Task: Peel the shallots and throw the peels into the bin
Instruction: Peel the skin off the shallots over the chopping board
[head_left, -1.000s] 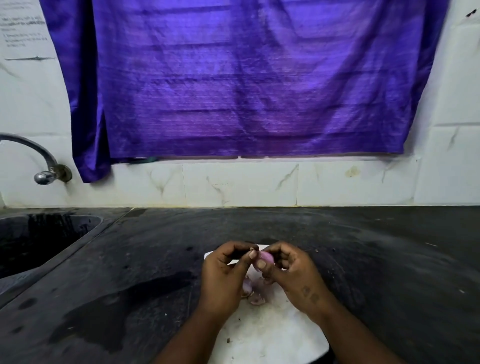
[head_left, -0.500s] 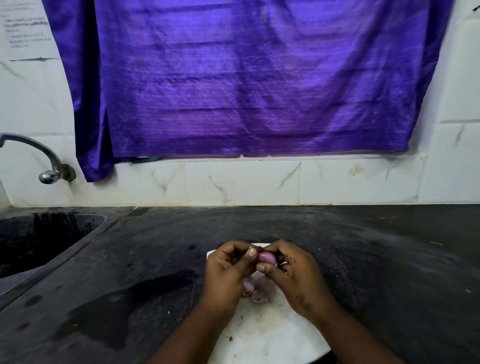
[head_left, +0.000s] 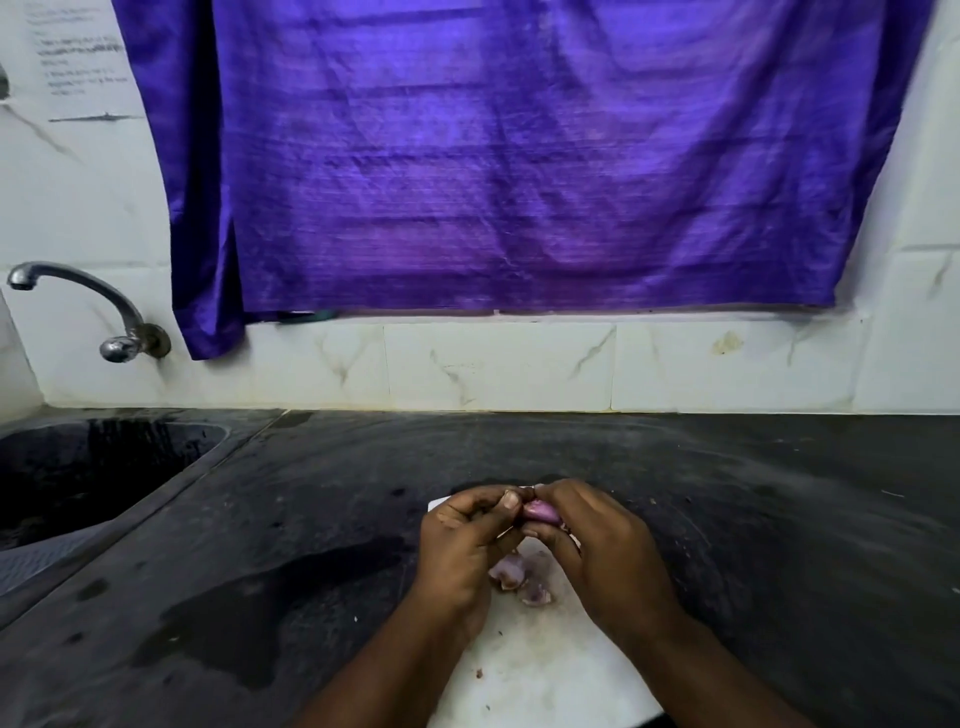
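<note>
A small pink-purple shallot (head_left: 541, 511) is pinched between both my hands above a white cutting board (head_left: 545, 670). My right hand (head_left: 597, 556) grips it from the right with thumb and fingers. My left hand (head_left: 467, 540) presses its thumb and fingertips against the shallot's left end. Loose pale purple peels (head_left: 519, 577) lie on the board just below my hands. No bin is in view.
The board rests on a dark stone counter (head_left: 779, 519) with a wet patch (head_left: 270, 613) to its left. A dark sink (head_left: 93, 473) with a metal tap (head_left: 88, 312) sits at far left. A purple cloth (head_left: 519, 156) hangs on the tiled wall behind.
Both hands stay together on the shallot over the board; the fingers have shifted slightly around it. The camera has tilted, bringing more of the tap into view.
</note>
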